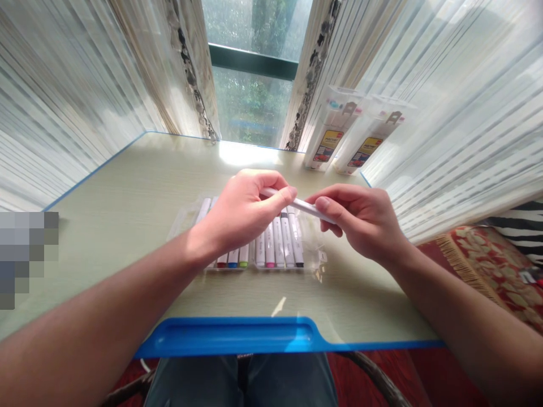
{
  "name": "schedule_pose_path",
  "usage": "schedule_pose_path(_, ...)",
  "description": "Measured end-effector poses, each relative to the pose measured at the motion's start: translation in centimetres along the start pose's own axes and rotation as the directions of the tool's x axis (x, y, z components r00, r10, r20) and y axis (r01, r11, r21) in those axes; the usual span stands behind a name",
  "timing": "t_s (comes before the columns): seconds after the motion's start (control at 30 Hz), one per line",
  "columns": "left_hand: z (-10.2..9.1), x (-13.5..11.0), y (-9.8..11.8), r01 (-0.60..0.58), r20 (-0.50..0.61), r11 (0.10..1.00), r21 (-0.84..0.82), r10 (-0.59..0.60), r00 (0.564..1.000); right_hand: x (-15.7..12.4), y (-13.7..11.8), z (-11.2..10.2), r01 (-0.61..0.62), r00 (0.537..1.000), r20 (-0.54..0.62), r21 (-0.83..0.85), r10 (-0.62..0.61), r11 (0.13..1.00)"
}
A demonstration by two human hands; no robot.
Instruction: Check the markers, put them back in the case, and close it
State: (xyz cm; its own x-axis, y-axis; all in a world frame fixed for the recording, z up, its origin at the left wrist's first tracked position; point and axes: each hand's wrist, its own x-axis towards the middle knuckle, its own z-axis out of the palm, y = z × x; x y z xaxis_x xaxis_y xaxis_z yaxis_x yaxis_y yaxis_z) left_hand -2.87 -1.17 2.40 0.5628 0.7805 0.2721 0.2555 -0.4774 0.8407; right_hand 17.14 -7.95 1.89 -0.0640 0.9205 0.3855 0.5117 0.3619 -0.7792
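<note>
While its ends are being pinched, a white marker (302, 206) is being held by the left hand (246, 212) and right hand (360, 220) above the marker tray (271, 249) on the table (127, 203)

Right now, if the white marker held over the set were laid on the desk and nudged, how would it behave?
The white marker looks slim, rigid and light, pinched by the left hand and right hand. It may roll if round; its cross-section is unclear.

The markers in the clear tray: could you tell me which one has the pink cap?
The pink-capped marker lies just right of the tray's middle gap, between two pale-capped ones.
</note>
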Motion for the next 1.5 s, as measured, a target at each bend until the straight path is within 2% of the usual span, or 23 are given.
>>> schedule_pose_path(0.17,-0.01,0.02,-0.07,0.004,-0.011,1.000,0.011,-0.004,1.000,0.03,-0.09,0.04,-0.006,0.999,0.036,-0.002,0.006,1.000)
schedule_pose_path(1.13,0.08,-0.08,0.21,-0.032,-0.014,0.998,0.062,0.033,0.999,-0.17,0.25,-0.33,0.023,1.000,0.020,-0.014,-0.023,1.000)
schedule_pose_path(1.3,0.07,-0.09,0.14,-0.014,-0.021,0.997,0.082,0.016,1.000,-0.11,-0.06,-0.31,0.008,0.998,0.069,-0.017,-0.006,1.000)
schedule_pose_path(1.5,0.25,-0.21,0.10,-0.057,0.003,0.993,0.105,0.057,0.998,0.01,-0.40,-0.25,-0.002,0.994,0.109,-0.013,0.004,1.000)
